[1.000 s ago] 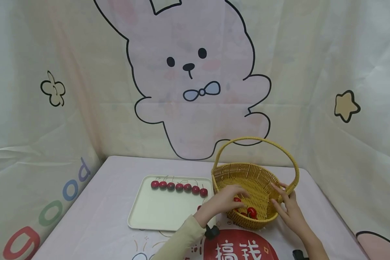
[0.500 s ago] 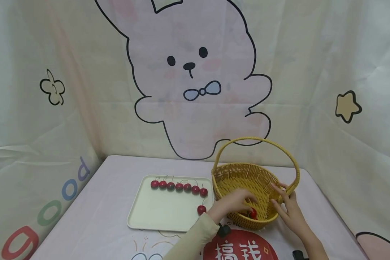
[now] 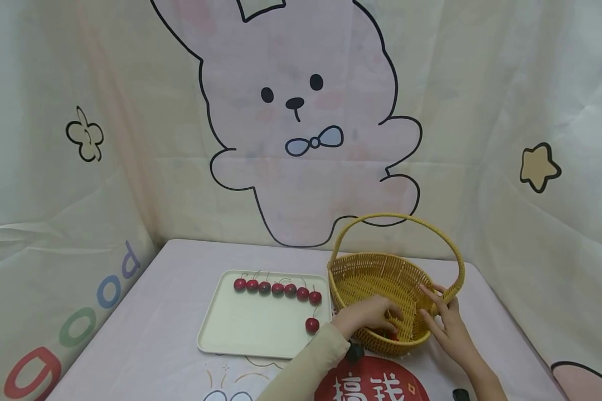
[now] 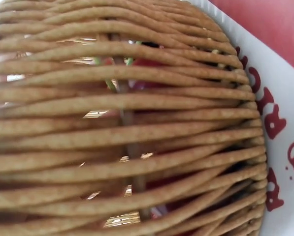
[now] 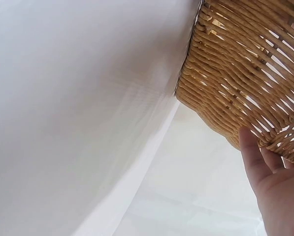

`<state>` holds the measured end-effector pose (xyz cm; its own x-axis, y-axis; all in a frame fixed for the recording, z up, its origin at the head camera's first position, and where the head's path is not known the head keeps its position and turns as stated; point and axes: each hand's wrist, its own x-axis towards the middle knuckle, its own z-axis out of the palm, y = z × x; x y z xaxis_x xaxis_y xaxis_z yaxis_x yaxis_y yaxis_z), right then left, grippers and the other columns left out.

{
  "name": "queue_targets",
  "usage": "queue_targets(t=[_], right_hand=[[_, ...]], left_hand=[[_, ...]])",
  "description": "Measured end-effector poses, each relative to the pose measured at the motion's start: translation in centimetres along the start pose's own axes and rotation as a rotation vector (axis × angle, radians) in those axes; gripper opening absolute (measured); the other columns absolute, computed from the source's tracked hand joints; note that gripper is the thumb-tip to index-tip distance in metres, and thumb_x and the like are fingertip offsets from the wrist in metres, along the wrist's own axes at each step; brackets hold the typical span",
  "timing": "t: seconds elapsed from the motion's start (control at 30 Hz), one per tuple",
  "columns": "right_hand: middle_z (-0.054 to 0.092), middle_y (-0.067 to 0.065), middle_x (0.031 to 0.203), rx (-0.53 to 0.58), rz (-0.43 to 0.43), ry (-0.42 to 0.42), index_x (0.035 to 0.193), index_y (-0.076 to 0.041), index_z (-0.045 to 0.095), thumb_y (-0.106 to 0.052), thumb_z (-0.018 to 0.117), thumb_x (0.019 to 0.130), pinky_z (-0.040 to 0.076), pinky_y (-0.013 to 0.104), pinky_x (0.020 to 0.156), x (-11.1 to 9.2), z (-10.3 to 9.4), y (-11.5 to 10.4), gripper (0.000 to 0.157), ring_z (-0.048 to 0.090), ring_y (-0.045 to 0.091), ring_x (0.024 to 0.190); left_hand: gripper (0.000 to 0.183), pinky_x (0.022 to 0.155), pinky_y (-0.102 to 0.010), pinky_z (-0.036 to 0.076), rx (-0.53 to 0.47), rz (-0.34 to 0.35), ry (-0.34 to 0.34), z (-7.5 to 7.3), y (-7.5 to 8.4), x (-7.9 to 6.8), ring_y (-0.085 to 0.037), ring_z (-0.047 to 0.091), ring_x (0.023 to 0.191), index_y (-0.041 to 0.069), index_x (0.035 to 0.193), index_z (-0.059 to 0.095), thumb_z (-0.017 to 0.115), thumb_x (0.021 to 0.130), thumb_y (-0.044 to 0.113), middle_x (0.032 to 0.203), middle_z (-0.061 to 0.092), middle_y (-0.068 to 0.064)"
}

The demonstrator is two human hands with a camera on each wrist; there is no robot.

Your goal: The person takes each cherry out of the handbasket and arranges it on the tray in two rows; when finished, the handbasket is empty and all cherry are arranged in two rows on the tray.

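A yellow wicker basket (image 3: 353, 273) with a tall hoop handle stands on the table's right half. My left hand (image 3: 368, 316) reaches inside over its near rim, fingers bent down at a red cherry (image 3: 393, 336). Whether they pinch it is hidden. My right hand (image 3: 451, 328) grips the right rim by the handle's foot; the right wrist view shows the hand (image 5: 279, 196) against the weave (image 5: 235, 83). Close wicker (image 4: 127, 128) fills the left wrist view, with red cherries (image 4: 149, 69) behind its gaps.
Left of the basket lies a cream tray (image 3: 251, 328). Several dark red cherries (image 3: 278, 289) form a row along its far edge, and another cherry (image 3: 312, 325) lies near its right edge. A white cloth with a red printed patch (image 3: 371, 381) covers the table (image 3: 145, 317).
My left hand has moved right and deeper into the basket, uncovering the cherry at the tray's right edge. Cherries in the basket are now mostly hidden. The right hand keeps its place.
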<state>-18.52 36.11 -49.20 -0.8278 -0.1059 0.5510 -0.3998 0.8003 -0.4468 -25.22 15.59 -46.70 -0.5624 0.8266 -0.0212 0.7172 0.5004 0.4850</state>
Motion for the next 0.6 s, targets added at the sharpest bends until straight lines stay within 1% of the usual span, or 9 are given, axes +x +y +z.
queue_targets(t=[0.13,0.33,0.5,0.6], right_hand=[[0.028,0.023,0.136,-0.006,-0.001,0.001,0.139,-0.015,0.042,-0.002,0.064,0.085,0.043,0.028,0.068,-0.06,-0.01,0.03,0.060,0.038,-0.001,0.097],[0.028,0.024,0.136,-0.006,-0.005,0.002,0.139,-0.015,0.042,-0.002,0.063,0.085,0.044,0.026,0.068,-0.08,0.02,0.03,0.060,0.033,-0.005,0.100],[0.028,0.023,0.136,-0.001,-0.007,0.003,0.139,-0.014,0.042,-0.001,0.064,0.084,0.043,0.025,0.068,-0.04,0.06,0.03,0.060,0.033,-0.007,0.100],[0.027,0.022,0.137,0.000,-0.007,0.004,0.139,-0.014,0.042,-0.001,0.064,0.084,0.044,0.027,0.068,0.01,0.07,0.03,0.060,0.035,-0.003,0.098]], left_hand=[[0.032,0.075,-0.009,0.043,-0.015,-0.011,-0.027,-0.01,0.03,0.07,0.002,0.058,0.091,0.017,0.114,0.066,0.069,0.083,0.024,0.105,0.065,0.011],[0.031,0.073,-0.008,0.043,-0.003,-0.018,-0.064,-0.04,-0.01,0.18,0.003,0.057,0.088,0.018,0.114,0.066,0.069,0.083,0.023,0.101,0.065,0.011],[0.032,0.071,-0.008,0.044,-0.023,-0.020,-0.075,-0.11,-0.07,0.22,0.004,0.057,0.083,0.016,0.114,0.066,0.070,0.082,0.021,0.097,0.066,0.009],[0.032,0.069,-0.008,0.044,-0.032,-0.028,-0.075,-0.14,-0.09,0.19,0.004,0.057,0.080,0.016,0.114,0.066,0.070,0.082,0.020,0.095,0.066,0.009]])
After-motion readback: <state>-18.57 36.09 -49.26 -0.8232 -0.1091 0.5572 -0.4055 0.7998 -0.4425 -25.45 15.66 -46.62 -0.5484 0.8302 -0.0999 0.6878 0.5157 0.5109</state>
